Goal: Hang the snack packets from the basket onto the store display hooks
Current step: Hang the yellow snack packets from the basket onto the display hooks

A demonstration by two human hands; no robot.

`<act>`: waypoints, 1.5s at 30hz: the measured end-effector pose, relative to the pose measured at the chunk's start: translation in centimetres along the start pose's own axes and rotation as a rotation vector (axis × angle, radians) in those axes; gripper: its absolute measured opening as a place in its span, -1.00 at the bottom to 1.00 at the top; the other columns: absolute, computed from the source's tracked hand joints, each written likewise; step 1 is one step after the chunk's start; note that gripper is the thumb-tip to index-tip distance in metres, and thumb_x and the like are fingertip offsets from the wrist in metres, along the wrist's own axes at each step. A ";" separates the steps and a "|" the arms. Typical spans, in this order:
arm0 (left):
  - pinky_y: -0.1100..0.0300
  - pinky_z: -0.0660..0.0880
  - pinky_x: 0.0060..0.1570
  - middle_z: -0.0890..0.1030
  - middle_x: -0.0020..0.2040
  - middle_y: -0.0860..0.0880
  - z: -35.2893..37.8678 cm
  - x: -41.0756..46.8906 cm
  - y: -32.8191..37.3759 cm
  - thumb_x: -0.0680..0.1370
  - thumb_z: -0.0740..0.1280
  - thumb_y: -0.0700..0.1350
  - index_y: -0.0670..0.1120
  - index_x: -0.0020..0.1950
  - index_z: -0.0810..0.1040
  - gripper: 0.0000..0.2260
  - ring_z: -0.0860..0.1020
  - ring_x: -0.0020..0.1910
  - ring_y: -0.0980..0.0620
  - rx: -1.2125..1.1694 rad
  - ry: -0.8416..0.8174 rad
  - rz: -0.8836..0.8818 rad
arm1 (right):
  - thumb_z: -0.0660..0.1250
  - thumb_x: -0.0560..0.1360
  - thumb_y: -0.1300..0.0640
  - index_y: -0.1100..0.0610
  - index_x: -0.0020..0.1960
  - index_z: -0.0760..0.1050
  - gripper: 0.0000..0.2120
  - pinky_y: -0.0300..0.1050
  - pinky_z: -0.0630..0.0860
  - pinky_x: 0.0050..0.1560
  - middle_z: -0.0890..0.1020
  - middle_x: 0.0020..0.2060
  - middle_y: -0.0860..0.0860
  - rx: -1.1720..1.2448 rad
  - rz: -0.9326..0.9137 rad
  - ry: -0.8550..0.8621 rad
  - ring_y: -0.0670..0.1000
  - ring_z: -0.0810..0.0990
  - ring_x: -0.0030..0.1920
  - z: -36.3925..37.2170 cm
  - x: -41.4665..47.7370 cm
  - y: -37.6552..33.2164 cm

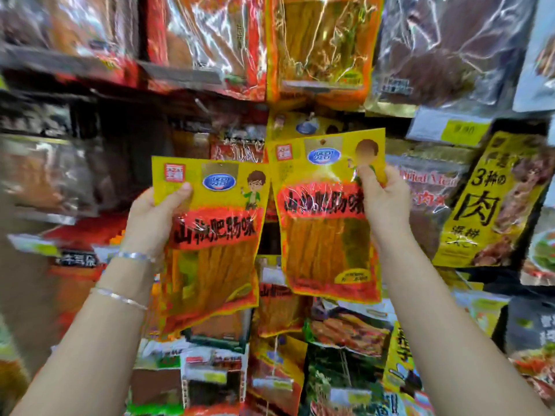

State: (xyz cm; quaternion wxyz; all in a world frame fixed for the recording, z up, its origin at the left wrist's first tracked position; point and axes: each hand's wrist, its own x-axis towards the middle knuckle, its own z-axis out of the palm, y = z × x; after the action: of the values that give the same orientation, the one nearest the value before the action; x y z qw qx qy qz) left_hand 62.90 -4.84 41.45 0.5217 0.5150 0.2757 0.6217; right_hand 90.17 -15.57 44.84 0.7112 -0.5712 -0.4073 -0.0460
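Stock check, labels legible.
Yr L hand (150, 217) grips left pkt (210, 244), R hand (386, 202) pinches right pkt (324, 235); both read 山椒肥肠味.

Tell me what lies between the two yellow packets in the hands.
Head view: only a narrow gap parts the left packet and the right packet; through it show display packets hanging behind.

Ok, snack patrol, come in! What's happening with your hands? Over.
Left grip holds left packet. Right grip pinches right packet. Neither visibly hooked. Matching hung packet sits just behind the right one.
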 end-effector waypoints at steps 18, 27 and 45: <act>0.05 0.61 -0.27 0.70 -0.18 -0.09 -1.5 1.1 1.6 0.48 0.39 -0.13 0.00 -0.21 0.65 -0.91 0.67 -0.21 -0.09 -0.033 -0.072 0.029 | 0.28 0.51 -0.02 0.10 -0.21 0.40 -0.78 -0.03 0.31 -0.16 0.44 -0.22 0.09 0.157 0.107 0.001 0.04 0.40 -0.20 3.5 2.1 -2.6; 0.07 0.62 -0.23 0.70 -0.17 -0.09 -1.0 1.6 1.6 0.49 0.38 -0.14 -0.02 -0.18 0.64 -0.93 0.67 -0.20 -0.08 -0.044 -0.103 0.021 | 0.23 0.54 -0.15 0.11 -0.19 0.35 -0.67 -0.09 0.26 -0.22 0.41 -0.24 0.09 0.105 0.124 0.011 0.01 0.38 -0.25 4.9 3.5 -2.7; 0.16 0.56 -0.34 0.70 -0.18 -0.06 0.8 2.6 1.3 0.44 0.42 -0.08 0.06 -0.21 0.68 -0.93 0.68 -0.22 -0.06 -0.071 -0.175 0.012 | 0.08 0.61 -0.07 0.26 0.53 -0.15 -0.31 0.00 -0.10 0.48 -0.06 0.53 0.20 -0.605 0.111 -0.223 0.15 -0.10 0.53 8.5 3.3 -0.4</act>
State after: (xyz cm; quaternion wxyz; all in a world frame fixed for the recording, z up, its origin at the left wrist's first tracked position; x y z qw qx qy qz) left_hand 63.34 -2.93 43.80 0.5582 0.5502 0.2038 0.5867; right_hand 87.65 -7.18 47.36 0.4616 -0.7795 -0.4187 -0.0631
